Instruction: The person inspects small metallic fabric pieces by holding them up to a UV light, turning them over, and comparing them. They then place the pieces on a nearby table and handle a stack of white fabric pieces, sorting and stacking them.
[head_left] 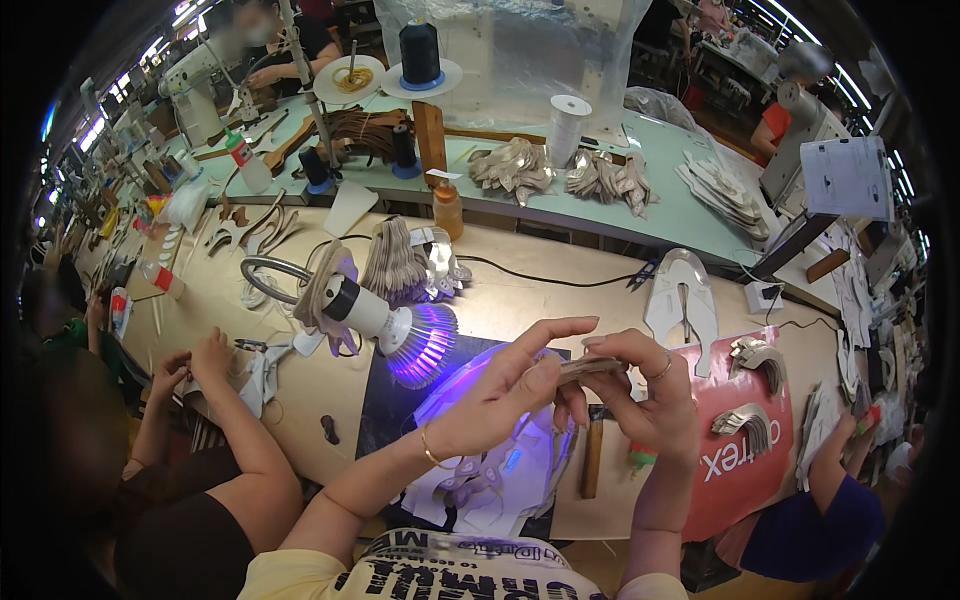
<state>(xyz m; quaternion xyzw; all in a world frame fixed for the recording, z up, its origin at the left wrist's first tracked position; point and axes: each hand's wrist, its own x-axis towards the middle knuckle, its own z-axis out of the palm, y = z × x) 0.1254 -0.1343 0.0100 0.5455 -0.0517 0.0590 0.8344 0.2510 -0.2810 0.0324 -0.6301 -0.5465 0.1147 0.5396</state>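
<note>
Just right of frame centre, the left hand (512, 388) and right hand (655, 398) both pinched a thin brownish piece (590, 367); an uneven pull might have creased it or slipped it loose.

The tan table (560, 280) carried a white template (663, 300) at the view's three o'clock, a red sheet (708, 390) at four, a wooden-handled tool (594, 460) at five and a dark mat (385, 408) toward six.
</note>
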